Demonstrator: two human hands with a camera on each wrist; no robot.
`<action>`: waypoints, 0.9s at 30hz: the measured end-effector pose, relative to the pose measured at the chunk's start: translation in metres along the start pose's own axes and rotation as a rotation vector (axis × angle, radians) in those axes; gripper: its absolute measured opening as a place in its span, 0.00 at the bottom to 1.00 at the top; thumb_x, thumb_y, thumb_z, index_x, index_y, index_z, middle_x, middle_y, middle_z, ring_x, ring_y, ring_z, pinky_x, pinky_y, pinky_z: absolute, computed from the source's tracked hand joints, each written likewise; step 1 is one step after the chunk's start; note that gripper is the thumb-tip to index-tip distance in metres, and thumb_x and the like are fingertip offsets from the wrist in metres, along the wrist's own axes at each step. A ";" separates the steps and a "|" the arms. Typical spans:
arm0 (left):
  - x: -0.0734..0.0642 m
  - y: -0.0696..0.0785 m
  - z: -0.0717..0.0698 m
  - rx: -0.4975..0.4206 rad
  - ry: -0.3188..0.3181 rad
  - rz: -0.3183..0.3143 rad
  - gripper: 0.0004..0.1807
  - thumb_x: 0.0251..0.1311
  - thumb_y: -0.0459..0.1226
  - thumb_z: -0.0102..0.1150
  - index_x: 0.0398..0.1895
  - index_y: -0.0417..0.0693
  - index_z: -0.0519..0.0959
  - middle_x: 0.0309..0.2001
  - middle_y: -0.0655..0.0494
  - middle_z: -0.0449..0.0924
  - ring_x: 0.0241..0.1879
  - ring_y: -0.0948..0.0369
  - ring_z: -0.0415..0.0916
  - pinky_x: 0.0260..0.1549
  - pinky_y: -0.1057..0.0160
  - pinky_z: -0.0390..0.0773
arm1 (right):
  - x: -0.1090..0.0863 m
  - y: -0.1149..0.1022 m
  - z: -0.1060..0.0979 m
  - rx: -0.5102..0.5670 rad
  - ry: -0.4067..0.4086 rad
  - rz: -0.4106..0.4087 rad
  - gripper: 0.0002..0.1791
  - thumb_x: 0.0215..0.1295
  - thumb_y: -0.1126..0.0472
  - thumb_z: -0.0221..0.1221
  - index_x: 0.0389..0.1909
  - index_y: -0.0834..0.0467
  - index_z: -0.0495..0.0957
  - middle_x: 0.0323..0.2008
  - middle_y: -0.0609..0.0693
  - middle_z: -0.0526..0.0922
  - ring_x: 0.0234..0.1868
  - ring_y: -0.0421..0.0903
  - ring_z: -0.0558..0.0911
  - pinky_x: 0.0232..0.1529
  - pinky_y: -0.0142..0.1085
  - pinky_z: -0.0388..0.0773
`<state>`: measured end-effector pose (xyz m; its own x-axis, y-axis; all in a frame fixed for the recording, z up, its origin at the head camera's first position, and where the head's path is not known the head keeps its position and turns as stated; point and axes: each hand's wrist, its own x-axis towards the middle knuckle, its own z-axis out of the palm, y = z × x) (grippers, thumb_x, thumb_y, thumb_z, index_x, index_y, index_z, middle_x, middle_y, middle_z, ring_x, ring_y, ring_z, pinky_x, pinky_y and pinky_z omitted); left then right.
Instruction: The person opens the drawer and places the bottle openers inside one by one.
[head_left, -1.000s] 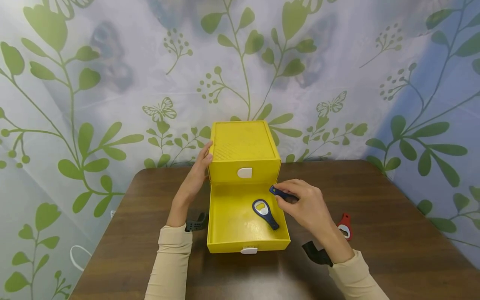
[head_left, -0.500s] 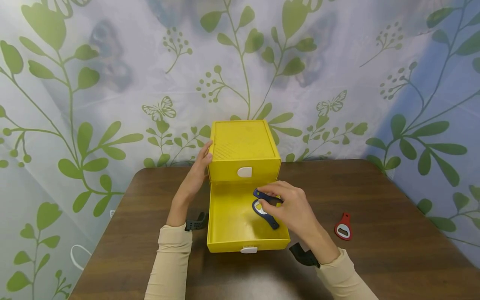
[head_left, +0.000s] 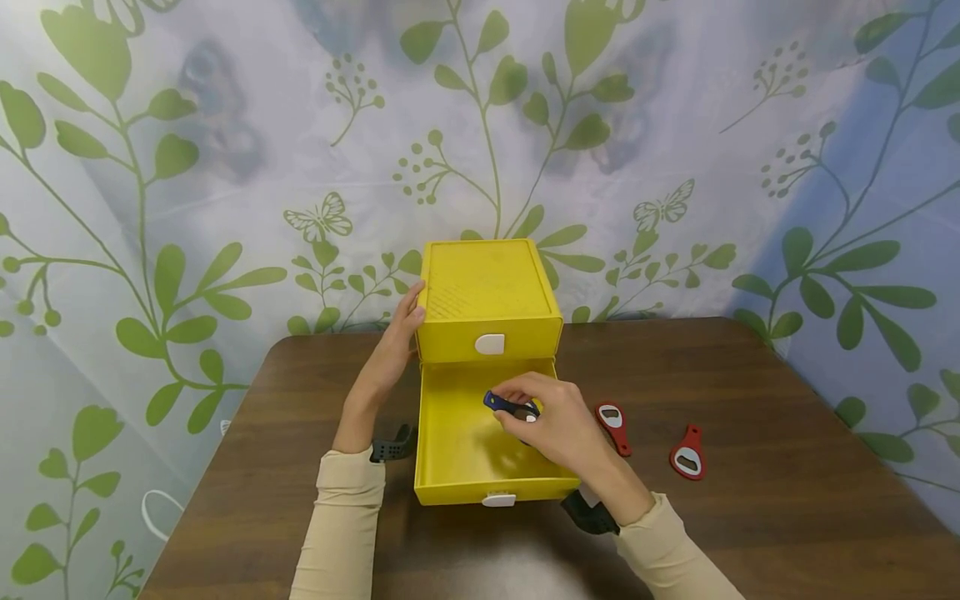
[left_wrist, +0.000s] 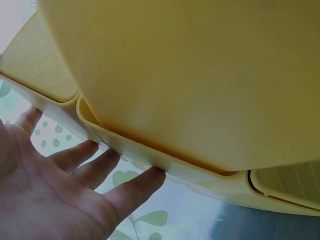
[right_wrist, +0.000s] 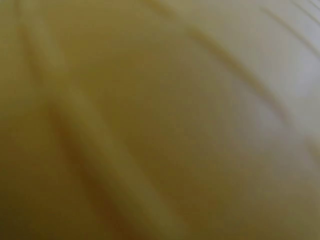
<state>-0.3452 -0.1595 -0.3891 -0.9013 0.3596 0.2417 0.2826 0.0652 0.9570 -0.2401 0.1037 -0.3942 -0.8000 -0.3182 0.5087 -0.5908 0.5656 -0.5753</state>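
A yellow box with two drawers point(head_left: 491, 279) stands on the table, its lower drawer point(head_left: 450, 446) pulled out. My left hand point(head_left: 388, 350) rests against the box's left side; in the left wrist view its spread fingertips point(left_wrist: 157, 175) touch the yellow wall. Over the open drawer, my right hand point(head_left: 558, 421) pinches a dark blue bottle opener point(head_left: 500, 403) by its handle between thumb and fingers. Beneath that hand, the other blue bottle opener in the drawer is mostly hidden. The right wrist view is blurred, showing only yellow surfaces.
Two red bottle openers lie on the brown table point(head_left: 787, 508) to the right: one point(head_left: 617, 432) close to the drawer, the other point(head_left: 687, 457) farther out. The upper drawer, with a white handle point(head_left: 490, 344), is closed. A patterned curtain point(head_left: 480, 125) hangs behind.
My right hand has carried the blue bottle opener leftward from the drawer's right edge to above its middle. The nearer red bottle opener has come into view. My left hand has stayed put.
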 end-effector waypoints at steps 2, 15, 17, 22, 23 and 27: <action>0.000 0.000 0.000 -0.003 -0.002 0.000 0.32 0.80 0.58 0.35 0.83 0.77 0.44 0.84 0.67 0.33 0.82 0.55 0.38 0.72 0.29 0.50 | 0.000 0.000 0.001 0.004 -0.011 0.009 0.12 0.57 0.63 0.75 0.43 0.51 0.88 0.38 0.40 0.87 0.38 0.37 0.83 0.43 0.38 0.84; 0.000 -0.001 0.000 0.004 0.001 -0.008 0.32 0.80 0.58 0.34 0.83 0.78 0.44 0.84 0.65 0.33 0.83 0.54 0.37 0.72 0.28 0.50 | -0.002 0.004 0.006 -0.003 -0.014 0.033 0.11 0.58 0.62 0.75 0.41 0.52 0.87 0.37 0.42 0.88 0.38 0.42 0.86 0.45 0.43 0.85; 0.000 -0.001 0.000 0.006 -0.002 -0.008 0.32 0.80 0.58 0.34 0.83 0.77 0.44 0.84 0.65 0.32 0.83 0.54 0.37 0.72 0.28 0.50 | -0.002 0.004 0.006 -0.008 -0.013 0.034 0.11 0.58 0.62 0.75 0.41 0.52 0.87 0.37 0.42 0.88 0.38 0.43 0.86 0.44 0.43 0.85; 0.001 -0.001 0.001 0.005 0.001 -0.007 0.32 0.81 0.57 0.34 0.83 0.77 0.44 0.84 0.65 0.33 0.83 0.54 0.37 0.72 0.28 0.50 | -0.002 0.004 0.006 0.005 -0.018 0.036 0.11 0.59 0.62 0.74 0.42 0.56 0.87 0.38 0.47 0.88 0.39 0.48 0.86 0.45 0.46 0.85; 0.001 -0.001 0.001 0.004 0.001 -0.005 0.32 0.81 0.57 0.34 0.83 0.77 0.44 0.84 0.65 0.33 0.83 0.54 0.37 0.72 0.28 0.50 | -0.002 0.004 0.006 0.008 -0.020 0.037 0.11 0.59 0.62 0.74 0.42 0.57 0.87 0.39 0.48 0.89 0.39 0.49 0.86 0.45 0.47 0.85; 0.001 -0.002 0.000 0.003 0.002 0.006 0.32 0.81 0.57 0.33 0.84 0.75 0.43 0.84 0.64 0.32 0.83 0.53 0.37 0.71 0.27 0.50 | -0.001 0.003 0.005 0.010 -0.032 0.057 0.12 0.60 0.62 0.74 0.44 0.59 0.87 0.40 0.51 0.89 0.39 0.51 0.87 0.45 0.48 0.85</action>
<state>-0.3461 -0.1590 -0.3905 -0.9003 0.3579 0.2476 0.2889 0.0661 0.9551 -0.2410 0.1019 -0.3997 -0.8353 -0.3098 0.4543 -0.5450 0.5761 -0.6092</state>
